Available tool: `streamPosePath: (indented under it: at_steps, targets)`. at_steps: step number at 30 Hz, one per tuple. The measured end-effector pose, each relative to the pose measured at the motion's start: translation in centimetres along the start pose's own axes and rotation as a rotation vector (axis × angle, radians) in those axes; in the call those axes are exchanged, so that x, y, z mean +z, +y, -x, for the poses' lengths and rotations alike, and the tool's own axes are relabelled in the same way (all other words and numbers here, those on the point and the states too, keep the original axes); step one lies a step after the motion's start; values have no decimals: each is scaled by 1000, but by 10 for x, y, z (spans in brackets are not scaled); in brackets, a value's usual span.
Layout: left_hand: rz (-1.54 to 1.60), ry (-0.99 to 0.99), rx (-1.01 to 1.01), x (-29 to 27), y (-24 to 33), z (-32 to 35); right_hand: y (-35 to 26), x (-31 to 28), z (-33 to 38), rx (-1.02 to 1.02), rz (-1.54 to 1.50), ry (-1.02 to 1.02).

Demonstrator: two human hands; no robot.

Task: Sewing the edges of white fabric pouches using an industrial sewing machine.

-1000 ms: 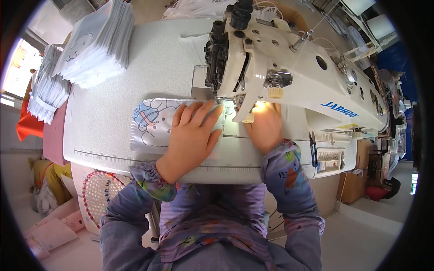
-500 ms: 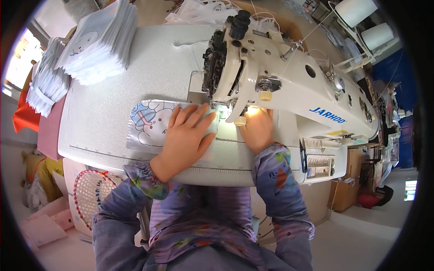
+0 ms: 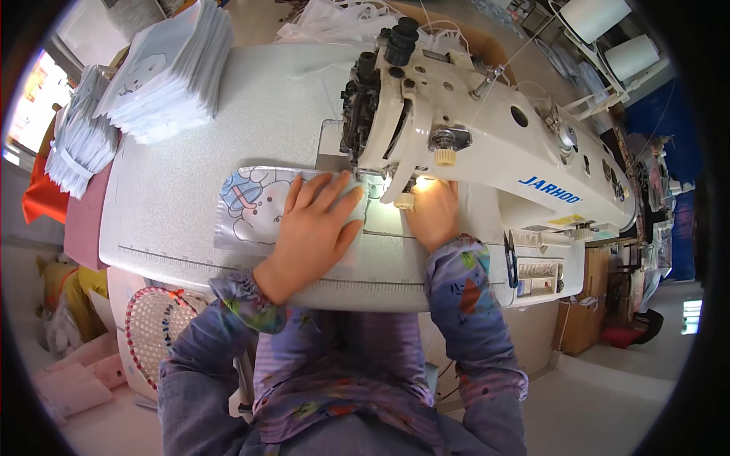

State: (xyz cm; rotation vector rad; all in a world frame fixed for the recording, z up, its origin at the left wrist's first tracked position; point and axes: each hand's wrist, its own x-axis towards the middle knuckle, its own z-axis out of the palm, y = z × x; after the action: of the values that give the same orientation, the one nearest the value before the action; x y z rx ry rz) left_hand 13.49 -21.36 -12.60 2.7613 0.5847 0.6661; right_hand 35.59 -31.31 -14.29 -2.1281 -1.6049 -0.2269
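A pale, shiny printed fabric piece (image 3: 255, 209) with a cartoon animal lies flat on the sewing table, its right end at the needle area. My left hand (image 3: 315, 228) rests palm down on that end, fingers spread, with the fingertips just left of the presser foot. On the other side of the needle, my right hand (image 3: 435, 216) lies low on the lit machine bed. The head of the white sewing machine (image 3: 479, 156) and the lamp glare cover its fingertips, so whether they pinch anything is hidden.
Tall stacks of printed fabric pieces (image 3: 171, 83) stand at the back left. Black thread snips (image 3: 510, 258) lie beside a parts tray (image 3: 538, 277) at the right. Thread cones (image 3: 593, 19) sit at the upper right. A beaded basket (image 3: 152, 334) is below the table's left edge.
Both hands and the fabric piece stay in nearly the same place. The white strip on the table behind the machine head now looks fainter and blurred.
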Motion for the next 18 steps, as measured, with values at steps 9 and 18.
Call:
streamPosePath:
  at_steps: [9,18]
  targets:
    - [108,-65,29,-6,-6,15,-30,-24,26,-281,-367,18]
    - [309,-90,87,-20,-24,21,-35,-24,17,-264,-268,-165]
